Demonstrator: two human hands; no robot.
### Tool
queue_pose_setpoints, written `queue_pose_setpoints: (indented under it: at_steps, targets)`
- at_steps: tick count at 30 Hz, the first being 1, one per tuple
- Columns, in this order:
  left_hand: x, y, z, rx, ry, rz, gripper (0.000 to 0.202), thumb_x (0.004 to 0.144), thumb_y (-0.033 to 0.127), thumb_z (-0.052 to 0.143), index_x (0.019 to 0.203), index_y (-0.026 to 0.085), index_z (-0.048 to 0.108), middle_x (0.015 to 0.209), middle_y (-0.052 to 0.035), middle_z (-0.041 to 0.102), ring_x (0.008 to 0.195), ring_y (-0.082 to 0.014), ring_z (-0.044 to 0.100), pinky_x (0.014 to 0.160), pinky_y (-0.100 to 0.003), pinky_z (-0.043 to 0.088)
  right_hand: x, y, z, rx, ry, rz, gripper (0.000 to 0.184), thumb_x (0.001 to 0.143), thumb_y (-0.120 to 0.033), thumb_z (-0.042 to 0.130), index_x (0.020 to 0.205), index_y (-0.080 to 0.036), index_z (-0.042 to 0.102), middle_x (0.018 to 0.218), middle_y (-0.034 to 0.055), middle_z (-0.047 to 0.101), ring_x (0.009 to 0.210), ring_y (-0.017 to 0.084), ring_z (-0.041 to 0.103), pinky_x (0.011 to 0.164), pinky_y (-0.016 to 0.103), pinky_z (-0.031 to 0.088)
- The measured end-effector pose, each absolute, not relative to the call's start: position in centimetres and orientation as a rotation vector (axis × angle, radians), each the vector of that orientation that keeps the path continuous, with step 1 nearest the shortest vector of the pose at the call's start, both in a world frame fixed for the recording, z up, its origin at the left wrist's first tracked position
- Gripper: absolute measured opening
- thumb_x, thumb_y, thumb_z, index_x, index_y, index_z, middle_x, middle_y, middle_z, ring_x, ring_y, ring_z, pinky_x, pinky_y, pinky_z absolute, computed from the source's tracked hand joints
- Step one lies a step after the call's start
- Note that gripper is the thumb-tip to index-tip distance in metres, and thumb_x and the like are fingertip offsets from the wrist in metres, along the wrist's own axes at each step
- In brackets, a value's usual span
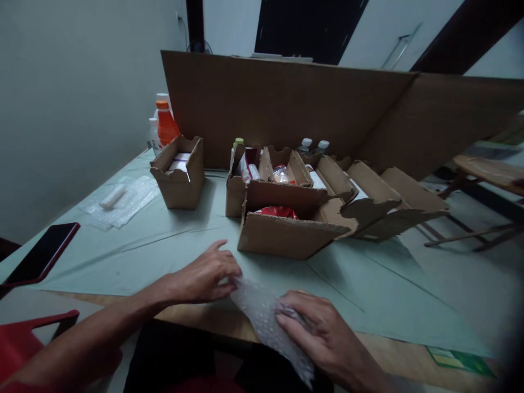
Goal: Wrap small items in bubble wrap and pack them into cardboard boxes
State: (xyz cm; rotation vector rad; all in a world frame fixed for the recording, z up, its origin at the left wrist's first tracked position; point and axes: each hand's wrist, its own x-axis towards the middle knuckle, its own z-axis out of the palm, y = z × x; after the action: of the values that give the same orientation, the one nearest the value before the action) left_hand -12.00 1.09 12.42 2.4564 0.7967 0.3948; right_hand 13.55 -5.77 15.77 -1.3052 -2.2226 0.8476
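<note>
A piece of clear bubble wrap (262,316) lies at the near edge of the table, hanging over it toward me. My left hand (207,275) pinches its upper left end with curled fingers. My right hand (323,333) presses down on its lower part, fingers bent over the wrap. Just beyond my hands stands an open cardboard box (286,232) with something red (278,212) inside.
Several open cardboard boxes (368,196) stand in a row before a tall cardboard sheet (286,103); one small box (180,174) stands apart at left. An orange bottle (166,124), plastic film (118,202), a dark phone (41,254) and a red object (24,338) lie left.
</note>
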Motion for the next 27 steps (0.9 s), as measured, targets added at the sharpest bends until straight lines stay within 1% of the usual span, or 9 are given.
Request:
queue_pose_setpoints:
  at_steps: [3, 5, 7, 9, 15, 18, 21, 25, 27]
  targets:
    - [-15.0, 1.7, 10.5, 2.344, 1.036, 0.366, 0.011, 0.086, 0.016, 0.056, 0.089, 0.02, 0.066, 0.089, -0.0017, 0.069, 0.091, -0.0188, 0.064, 0.115, -0.05, 0.029, 17.1, -6.4, 16.3, -1.413, -2.023, 0.899, 0.026, 0.092, -0.038, 0.055, 0.074, -0.021, 0.065, 0.067, -0.0006, 0.064, 0.062, 0.014, 0.06, 0.058, 0.023, 0.043]
    - [-16.9, 1.8, 10.0, 2.176, 1.131, 0.36, 0.012, 0.086, 0.025, 0.056, 0.089, 0.019, 0.067, 0.089, -0.0027, 0.069, 0.087, -0.0194, 0.062, 0.097, -0.039, 0.045, 19.2, -6.6, 16.3, -1.489, -1.9, 0.925, 0.027, 0.089, -0.044, 0.059, 0.075, -0.021, 0.066, 0.065, -0.0006, 0.062, 0.06, 0.014, 0.058, 0.054, 0.023, 0.043]
    - [-18.2, 1.8, 10.0, 1.968, 1.133, 0.351, 0.021, 0.087, 0.035, 0.057, 0.086, 0.017, 0.067, 0.084, -0.0028, 0.068, 0.08, -0.0185, 0.06, 0.077, -0.029, 0.047, 20.9, -6.4, 16.1, -1.567, -1.801, 0.953, 0.028, 0.085, -0.048, 0.062, 0.076, -0.021, 0.066, 0.064, -0.0012, 0.06, 0.059, 0.014, 0.056, 0.053, 0.023, 0.043]
    - [-18.7, 1.9, 10.3, 1.775, 1.067, 0.379, 0.027, 0.085, 0.043, 0.061, 0.088, 0.017, 0.067, 0.081, -0.002, 0.067, 0.076, -0.017, 0.058, 0.069, -0.025, 0.045, 22.0, -5.7, 15.4, -1.63, -1.725, 0.981, 0.03, 0.082, -0.05, 0.066, 0.079, -0.021, 0.066, 0.066, -0.0018, 0.059, 0.06, 0.014, 0.055, 0.054, 0.023, 0.043]
    - [-17.0, 3.4, 7.6, 1.766, 1.269, 0.509, 0.039, 0.075, 0.034, 0.068, 0.111, 0.02, 0.067, 0.081, -0.0029, 0.067, 0.07, -0.0195, 0.059, 0.065, -0.027, 0.045, 24.6, -1.5, 9.8, -1.758, -1.71, 0.847, 0.036, 0.076, -0.05, 0.065, 0.095, -0.019, 0.068, 0.084, 0.005, 0.069, 0.077, 0.022, 0.063, 0.069, 0.033, 0.05]
    - [-16.4, 3.4, 5.6, 2.15, 1.57, 0.541, 0.044, 0.076, 0.022, 0.063, 0.119, 0.022, 0.066, 0.092, -0.0072, 0.069, 0.083, -0.0252, 0.063, 0.076, -0.035, 0.048, 26.2, -0.8, 6.6, -1.921, -1.762, 0.395, 0.041, 0.076, -0.042, 0.06, 0.107, -0.016, 0.067, 0.108, 0.0147, 0.07, 0.096, 0.031, 0.065, 0.084, 0.044, 0.051]
    - [-15.5, 2.0, 4.9, 2.428, 1.621, 0.65, 0.037, 0.084, 0.021, 0.059, 0.121, 0.021, 0.065, 0.109, -0.0122, 0.067, 0.098, -0.0293, 0.061, 0.086, -0.042, 0.048, 25.5, -1.6, 5.2, -1.941, -1.75, -0.006, 0.039, 0.085, -0.038, 0.053, 0.114, -0.017, 0.067, 0.128, 0.0189, 0.062, 0.113, 0.036, 0.059, 0.094, 0.053, 0.047]
    - [-12.4, 0.0, 4.8, 2.555, 1.376, 0.693, 0.027, 0.092, 0.019, 0.052, 0.114, 0.022, 0.067, 0.109, -0.0107, 0.068, 0.097, -0.0262, 0.061, 0.084, -0.039, 0.05, 17.6, -3.0, 5.5, -1.739, -1.948, 0.124, 0.03, 0.093, -0.03, 0.05, 0.114, -0.019, 0.069, 0.128, 0.0166, 0.064, 0.117, 0.034, 0.058, 0.099, 0.054, 0.045]
    - [-11.1, -0.3, 4.4, 2.553, 1.302, 0.65, 0.025, 0.092, 0.017, 0.05, 0.107, 0.022, 0.069, 0.103, -0.0098, 0.069, 0.091, -0.0247, 0.061, 0.08, -0.038, 0.05, 12.4, -3.2, 5.6, -1.558, -2.163, 0.334, 0.034, 0.092, -0.021, 0.052, 0.124, -0.022, 0.065, 0.141, 0.0134, 0.058, 0.125, 0.032, 0.054, 0.101, 0.052, 0.045]
